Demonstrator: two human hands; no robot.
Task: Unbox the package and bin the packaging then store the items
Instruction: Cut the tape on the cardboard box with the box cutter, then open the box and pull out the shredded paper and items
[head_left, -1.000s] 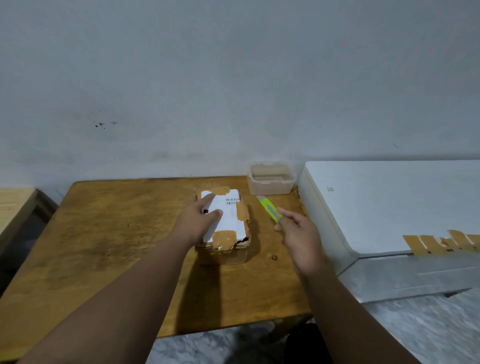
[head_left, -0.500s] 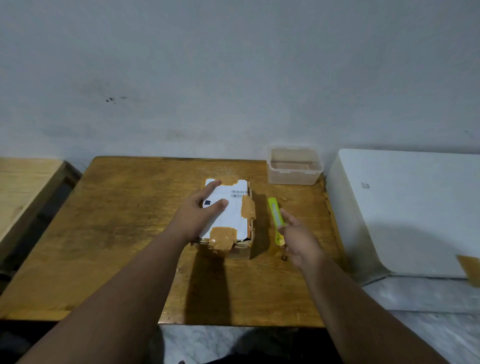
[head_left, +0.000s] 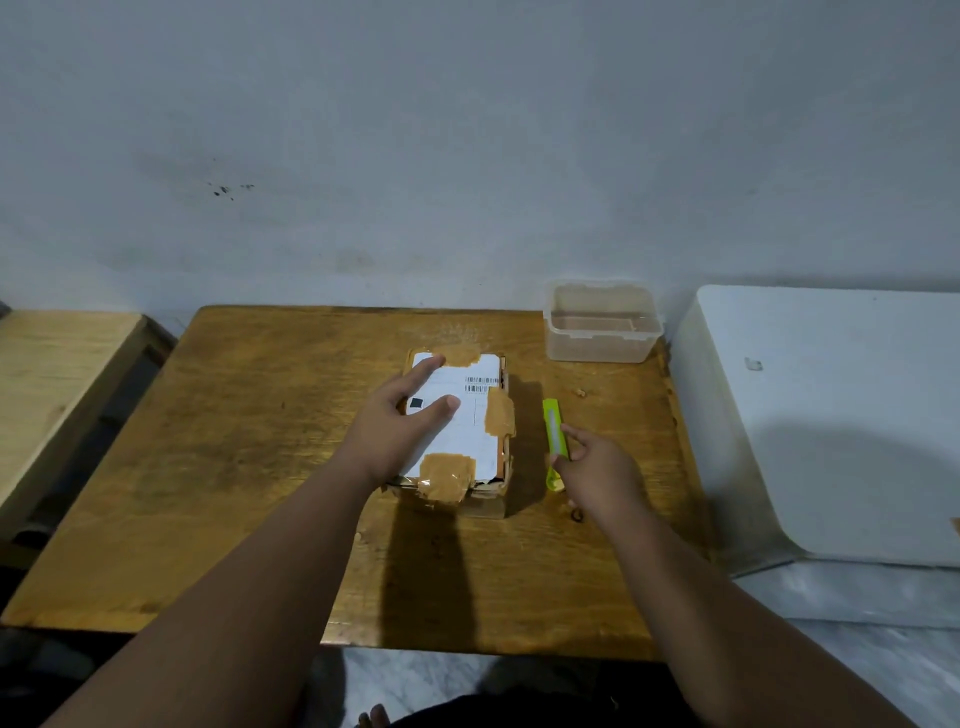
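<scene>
A small cardboard package (head_left: 467, 421) with a white shipping label and brown tape patches lies in the middle of the wooden table (head_left: 234, 441). My left hand (head_left: 395, 431) rests on its left half, index finger and thumb spread over the label, holding it down. Just right of the package a lime-green utility knife (head_left: 551, 421) lies parallel to it on the table. My right hand (head_left: 597, 467) is over the knife's near end, with fingertips pinched on it. The knife's blade is not visible.
A clear, lidless plastic container (head_left: 602, 325) stands at the table's back right corner. A large white box-like unit (head_left: 831, 415) sits close against the table's right edge. A lighter wooden surface (head_left: 52, 364) lies to the left. The wall is directly behind.
The view shifted, so the table sits more central. The green knife turned from a diagonal to parallel with the package, with my right hand on it. My left hand stayed on the package.
</scene>
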